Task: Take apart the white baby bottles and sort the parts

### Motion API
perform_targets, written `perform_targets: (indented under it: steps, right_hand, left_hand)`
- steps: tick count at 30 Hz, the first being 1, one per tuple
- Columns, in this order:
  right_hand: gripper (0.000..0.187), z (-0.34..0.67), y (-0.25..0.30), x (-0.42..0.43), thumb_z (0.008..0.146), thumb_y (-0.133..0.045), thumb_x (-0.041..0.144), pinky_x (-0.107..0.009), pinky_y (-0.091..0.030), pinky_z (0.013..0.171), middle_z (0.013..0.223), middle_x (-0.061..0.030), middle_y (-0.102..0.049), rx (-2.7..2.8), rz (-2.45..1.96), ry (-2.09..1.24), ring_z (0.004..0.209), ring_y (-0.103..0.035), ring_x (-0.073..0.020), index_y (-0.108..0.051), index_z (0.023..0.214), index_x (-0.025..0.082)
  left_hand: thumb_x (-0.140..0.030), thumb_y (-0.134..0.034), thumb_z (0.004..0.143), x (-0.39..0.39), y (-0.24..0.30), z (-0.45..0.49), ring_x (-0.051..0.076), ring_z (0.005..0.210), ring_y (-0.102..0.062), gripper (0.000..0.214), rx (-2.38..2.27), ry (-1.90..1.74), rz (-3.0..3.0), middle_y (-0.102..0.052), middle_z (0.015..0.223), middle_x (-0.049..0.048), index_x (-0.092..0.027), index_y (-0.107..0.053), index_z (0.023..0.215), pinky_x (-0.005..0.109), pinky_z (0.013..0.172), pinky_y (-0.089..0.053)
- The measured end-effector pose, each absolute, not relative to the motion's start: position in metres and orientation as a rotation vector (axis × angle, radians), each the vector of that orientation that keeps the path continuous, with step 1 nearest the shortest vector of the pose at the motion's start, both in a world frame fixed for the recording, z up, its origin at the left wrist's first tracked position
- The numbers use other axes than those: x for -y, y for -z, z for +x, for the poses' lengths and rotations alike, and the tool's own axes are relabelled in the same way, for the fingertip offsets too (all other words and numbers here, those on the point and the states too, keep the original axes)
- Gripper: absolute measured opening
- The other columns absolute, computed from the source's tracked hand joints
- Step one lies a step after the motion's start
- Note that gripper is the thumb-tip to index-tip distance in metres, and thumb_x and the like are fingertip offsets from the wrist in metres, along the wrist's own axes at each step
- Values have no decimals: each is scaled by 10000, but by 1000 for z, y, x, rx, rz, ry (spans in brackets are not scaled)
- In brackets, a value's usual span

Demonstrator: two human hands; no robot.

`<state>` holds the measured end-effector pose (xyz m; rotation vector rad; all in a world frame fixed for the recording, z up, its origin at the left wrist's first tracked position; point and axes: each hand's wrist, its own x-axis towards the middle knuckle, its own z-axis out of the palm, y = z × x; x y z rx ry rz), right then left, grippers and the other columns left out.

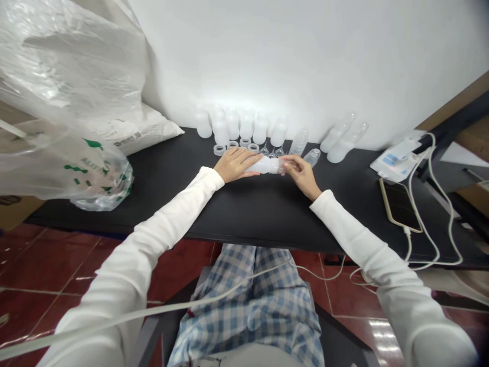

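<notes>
A white translucent baby bottle [262, 164] lies sideways between my hands, above the black table. My left hand [235, 165] is wrapped round its body. At the neck end, the fingers of my right hand [300, 172] grip a clear part [277, 165], perhaps a cap or collar. Just behind lie several white collar rings [219, 150] and clear bottle nipples [279, 152]. A row of white bottles [246, 125] stands against the wall. Clear caps [299, 140] are beside my right hand, one of them lying tilted [313, 157].
Two capped bottles [347, 141] stand at the back right. A phone [400, 205] with a white cable [418, 204] lies on the right of the black table [252, 214]. Plastic bags [95, 173] and a white sack [126, 127] bulge over the left side. A cable crosses my lap.
</notes>
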<state>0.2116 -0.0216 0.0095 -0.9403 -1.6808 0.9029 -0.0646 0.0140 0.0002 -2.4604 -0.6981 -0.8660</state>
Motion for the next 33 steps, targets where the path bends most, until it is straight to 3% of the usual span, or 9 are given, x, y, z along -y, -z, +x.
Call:
perform_targets:
  steps: [2,5,10,13,15,17,19,28,33]
  right_hand:
    - [548,210,-9,22,853,-655,751,-280,-499,585,686,24,-619,1682,-992,-916,565,-562,-117,-665,1002,224]
    - [599,206,-7,22,866,-537,835,-272,-382,515,592,53,-505,1676,-1049,-850,506,-437,-104,-574,883,237]
    - [641,202,-4,24,912,-368,868,-290,-374,521,581,48,-430,1675,-1118,-838,508,-408,-123,-503,796,251]
    - [645,203,-5,25,966,-258,826,-326,-484,629,641,20,-522,1773,-1129,-771,579,-526,-160,-551,921,253]
    - [632,206,-6,24,956,-346,815,-392,-550,828,883,-48,-646,1896,-1044,-582,817,-650,-216,-564,1112,242]
    - [651,209,-7,23,913,-522,775,-448,-532,996,1149,-117,-655,2032,-935,-415,1072,-657,-277,-531,1267,228]
    - [633,212,-7,21,895,-635,684,-468,-510,1064,1268,-144,-635,2130,-869,-345,1189,-631,-307,-523,1316,223]
    - [547,218,-6,19,897,-677,619,-411,-555,909,1204,-118,-702,2183,-887,-387,1060,-682,-281,-581,1250,213]
    - [550,218,-10,23,858,-683,679,-378,-540,806,1043,-76,-719,2141,-972,-517,882,-667,-246,-599,1160,227]
  left_hand:
    - [-592,-529,995,-12,-1,-62,275,1063,-725,576,708,864,-2469,-775,1146,153,-190,-645,1390,395,893,-495]
    - [-589,-512,1004,-11,0,-58,269,1093,-720,574,721,844,-2490,-770,1176,149,-208,-629,1417,392,919,-490]
    - [-619,-547,972,-12,1,-58,269,1005,-729,609,657,834,-2525,-777,1117,144,-190,-645,1394,396,871,-505]
    - [-636,-582,941,-14,1,-60,275,946,-736,620,703,888,-2549,-780,1060,152,-173,-680,1341,411,849,-534]
    - [-635,-598,929,-14,1,-61,282,951,-744,609,765,942,-2572,-782,1042,155,-161,-702,1296,419,861,-556]
    - [-625,-611,925,-13,0,-62,286,971,-749,596,815,1001,-2620,-783,1044,159,-147,-712,1264,420,884,-570]
    - [-618,-621,922,-13,-1,-63,287,989,-751,588,859,1039,-2678,-784,1074,161,-139,-714,1250,416,900,-573]
    - [-626,-644,916,-13,5,-61,283,1023,-742,612,919,960,-2706,-772,1155,158,-175,-694,1327,416,934,-557]
    - [-631,-614,926,-11,5,-58,278,996,-735,637,787,959,-2647,-766,1102,162,-179,-671,1371,410,927,-551]
